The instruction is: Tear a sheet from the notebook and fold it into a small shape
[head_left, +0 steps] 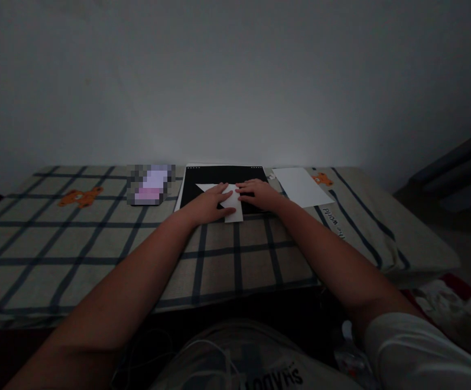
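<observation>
A folded piece of white paper (234, 210) lies on a black sheet or pad (219, 174), one strip of it reaching past the pad's near edge. A pointed corner of the paper shows at the left, beyond my fingers. My left hand (211, 207) rests on the paper from the left, palm down, with thumb and fingers apart. From the right, my right hand (260, 195) lies flat with its fingertips on the paper's right side. Parts of the folds are hidden under both hands.
A plain white sheet (302, 187) lies to the right, with small white scraps (271, 175) beside it. At the left is a phone (152, 187), its screen lit and blurred out. A checked cloth (97, 238) covers the table, which stands against a wall (235, 81).
</observation>
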The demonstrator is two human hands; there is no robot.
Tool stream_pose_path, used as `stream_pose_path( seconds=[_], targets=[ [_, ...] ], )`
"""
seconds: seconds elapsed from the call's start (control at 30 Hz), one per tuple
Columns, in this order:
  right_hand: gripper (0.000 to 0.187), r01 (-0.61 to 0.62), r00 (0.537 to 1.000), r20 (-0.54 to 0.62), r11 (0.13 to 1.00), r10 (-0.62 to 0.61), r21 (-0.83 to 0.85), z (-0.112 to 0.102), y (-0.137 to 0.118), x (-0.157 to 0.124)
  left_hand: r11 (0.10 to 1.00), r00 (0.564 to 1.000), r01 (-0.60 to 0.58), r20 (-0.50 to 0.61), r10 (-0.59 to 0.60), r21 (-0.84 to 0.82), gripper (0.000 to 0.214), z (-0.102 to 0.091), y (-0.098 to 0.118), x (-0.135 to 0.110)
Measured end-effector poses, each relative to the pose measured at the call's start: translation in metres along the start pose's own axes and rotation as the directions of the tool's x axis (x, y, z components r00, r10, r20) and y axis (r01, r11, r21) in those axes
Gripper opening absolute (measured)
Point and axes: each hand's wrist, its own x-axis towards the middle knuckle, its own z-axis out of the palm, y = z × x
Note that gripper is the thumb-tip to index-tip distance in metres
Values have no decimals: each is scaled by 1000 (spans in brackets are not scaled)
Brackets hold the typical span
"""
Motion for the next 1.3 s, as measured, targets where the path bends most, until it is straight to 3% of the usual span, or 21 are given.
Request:
stream_pose_path(
  seconds=[0.13, 0.3, 0.73, 1.3],
  targets=[
    [27, -11, 998, -59, 1000, 10, -12, 0, -3, 2, 1000, 1000, 9, 4, -9, 9, 78, 0, 1, 0],
    [26, 88, 995, -50, 995, -85, 47, -5, 2, -1, 1000, 1000, 18, -1, -18, 13, 78, 2, -2, 1],
    [52, 60, 996, 59, 996, -63, 65, -15, -3, -7, 1000, 1000, 16, 8, -16, -15, 79, 1, -2, 0],
    [22, 97, 995, -16, 992, -96, 82, -16, -1, -6, 999, 999, 39, 9, -39, -31, 80, 2, -3, 2]
  ],
)
